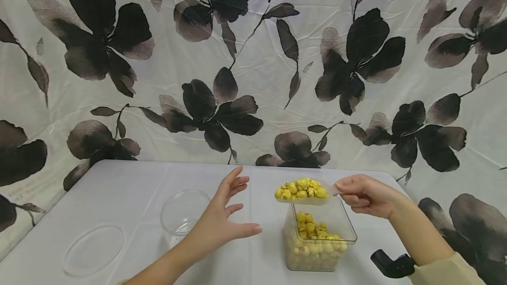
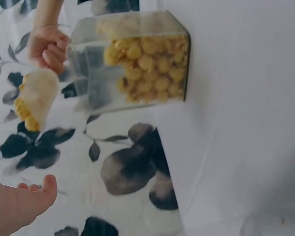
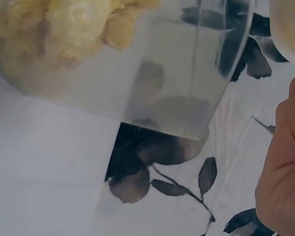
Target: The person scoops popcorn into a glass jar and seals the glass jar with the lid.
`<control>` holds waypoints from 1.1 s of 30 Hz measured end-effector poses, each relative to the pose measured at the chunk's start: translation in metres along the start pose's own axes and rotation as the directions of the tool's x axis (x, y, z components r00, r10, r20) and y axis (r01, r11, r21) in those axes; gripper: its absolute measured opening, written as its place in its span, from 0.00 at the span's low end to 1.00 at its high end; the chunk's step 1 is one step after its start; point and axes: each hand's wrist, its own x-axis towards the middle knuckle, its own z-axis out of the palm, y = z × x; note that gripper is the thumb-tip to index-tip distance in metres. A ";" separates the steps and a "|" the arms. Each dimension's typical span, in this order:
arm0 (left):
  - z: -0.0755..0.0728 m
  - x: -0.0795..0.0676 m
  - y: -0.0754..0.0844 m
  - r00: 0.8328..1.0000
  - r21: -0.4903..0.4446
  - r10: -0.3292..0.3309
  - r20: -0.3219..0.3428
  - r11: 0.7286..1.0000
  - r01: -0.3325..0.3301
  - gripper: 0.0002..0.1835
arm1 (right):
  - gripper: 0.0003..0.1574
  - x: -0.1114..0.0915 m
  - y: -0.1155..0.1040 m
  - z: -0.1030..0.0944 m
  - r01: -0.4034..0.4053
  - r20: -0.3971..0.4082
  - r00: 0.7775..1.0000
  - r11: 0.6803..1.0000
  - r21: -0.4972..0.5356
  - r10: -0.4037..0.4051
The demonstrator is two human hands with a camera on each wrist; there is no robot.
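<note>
My right hand (image 1: 366,195) pinches the handle of a translucent scoop (image 2: 46,91), which is heaped with yellow popcorn (image 1: 303,188). The scoop is held over the rim of a clear square container (image 1: 292,258), partly filled with more popcorn (image 2: 150,66). To the left of the container, my left hand (image 1: 218,221) is raised with fingers spread and thumb apart, holding nothing. Behind that forearm stands a round clear tub (image 1: 168,214), partly hidden by it. In the right wrist view the container's wall (image 3: 172,108) fills much of the picture, with the right hand at the edge.
A clear round lid (image 1: 94,250) lies flat on the white-covered table (image 1: 138,188), left of the tub. A floral curtain (image 1: 277,78) hangs behind the table's far edge. A black curved piece (image 1: 392,264) sits by my right wrist.
</note>
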 end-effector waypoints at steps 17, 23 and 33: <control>-0.093 -0.032 -0.013 0.975 0.307 0.179 -0.128 0.942 -0.133 0.61 | 0.21 0.026 -0.007 0.014 0.038 0.002 0.999 0.998 -0.056 -0.038; -0.108 -0.043 -0.025 0.975 0.340 0.147 -0.168 0.937 -0.083 0.61 | 0.21 0.034 -0.010 0.018 0.051 0.002 0.999 0.998 -0.029 -0.051; -0.119 -0.051 -0.048 0.987 0.330 0.081 -0.135 0.944 -0.033 0.63 | 0.20 0.050 -0.011 0.025 0.037 0.011 0.999 0.999 -0.028 -0.037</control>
